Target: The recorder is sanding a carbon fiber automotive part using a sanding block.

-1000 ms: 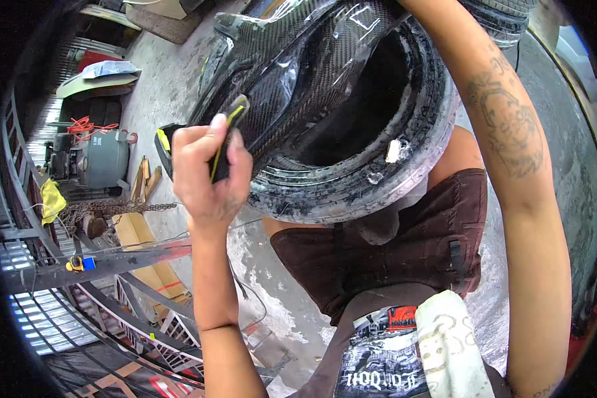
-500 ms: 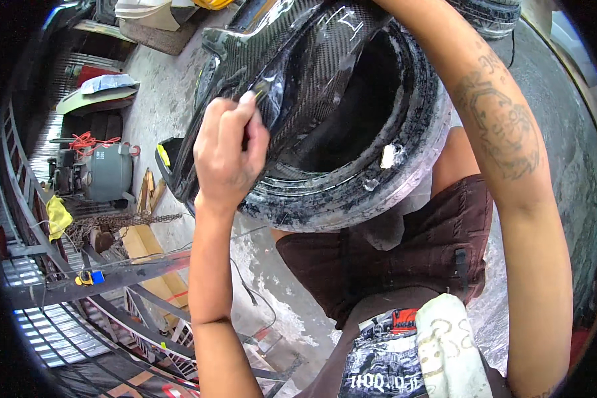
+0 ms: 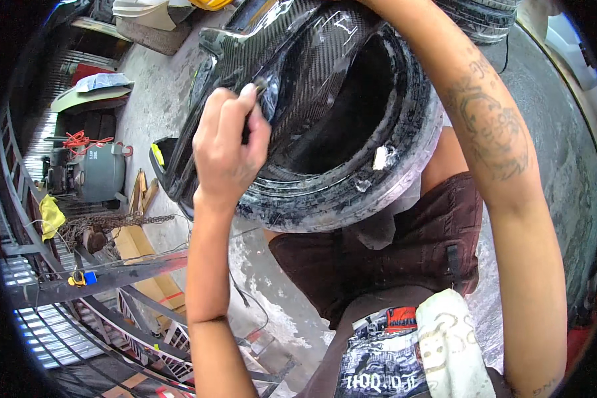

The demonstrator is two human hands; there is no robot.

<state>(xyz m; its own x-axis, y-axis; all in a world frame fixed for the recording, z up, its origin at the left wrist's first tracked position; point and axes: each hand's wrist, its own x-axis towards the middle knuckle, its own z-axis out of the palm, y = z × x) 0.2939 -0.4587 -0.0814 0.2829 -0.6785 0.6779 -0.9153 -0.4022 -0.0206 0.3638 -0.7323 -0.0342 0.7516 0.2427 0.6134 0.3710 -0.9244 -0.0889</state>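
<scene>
the left hand (image 3: pixel 227 142) curls over the carbon-weave part (image 3: pixel 312 73), fingers clenched on a small, half-hidden piece (image 3: pixel 261 85); the part lies across the tyre (image 3: pixel 325 213). the right arm (image 3: pixel 487 132) stretches out of view, grip untellable. contents of the grey tank (image 3: pixel 104 174) are hidden.

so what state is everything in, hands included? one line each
Left hand: curled in a grip, held item mostly hidden
Right hand: out of view past the top edge
Tyre: open centre facing the camera, whitish smears
Carbon-fibre-weave panel: glossy, partly over the tyre
Yellow cloth: crumpled
Chain: heaped
Pale towel: draped down the shirt
</scene>
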